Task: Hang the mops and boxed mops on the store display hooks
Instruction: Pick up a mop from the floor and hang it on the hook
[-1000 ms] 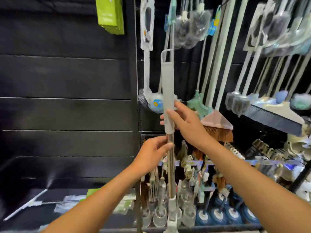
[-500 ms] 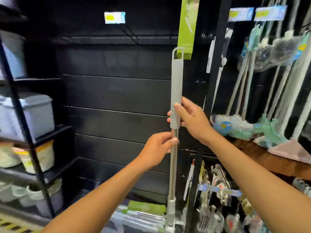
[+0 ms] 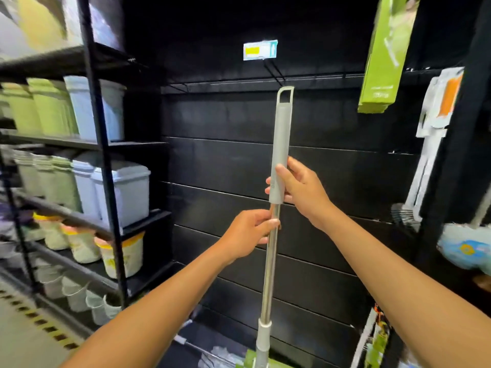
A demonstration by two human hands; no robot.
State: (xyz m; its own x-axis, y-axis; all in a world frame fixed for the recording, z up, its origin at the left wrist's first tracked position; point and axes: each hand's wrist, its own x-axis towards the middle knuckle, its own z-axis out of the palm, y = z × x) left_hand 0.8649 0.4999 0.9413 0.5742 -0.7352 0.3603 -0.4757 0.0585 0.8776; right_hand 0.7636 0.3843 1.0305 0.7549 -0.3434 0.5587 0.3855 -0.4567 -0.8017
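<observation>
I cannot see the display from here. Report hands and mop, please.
Left hand grips pole, right hand grips grey handle. Mop upright, loop just under hook, not yet hung. Path looks clear.

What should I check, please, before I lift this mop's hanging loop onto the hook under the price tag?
1. Right hand grips the grey grip: ok.
2. Left hand holds the metal pole: ok.
3. Hanging loop uppermost and unobstructed: ok.
4. Hook below the price tag bare: ok.
5. Loop threaded over the hook: not ok, nothing passes through it.
6. Lower end free of floor goods: cannot tell, it leaves the frame.
</observation>
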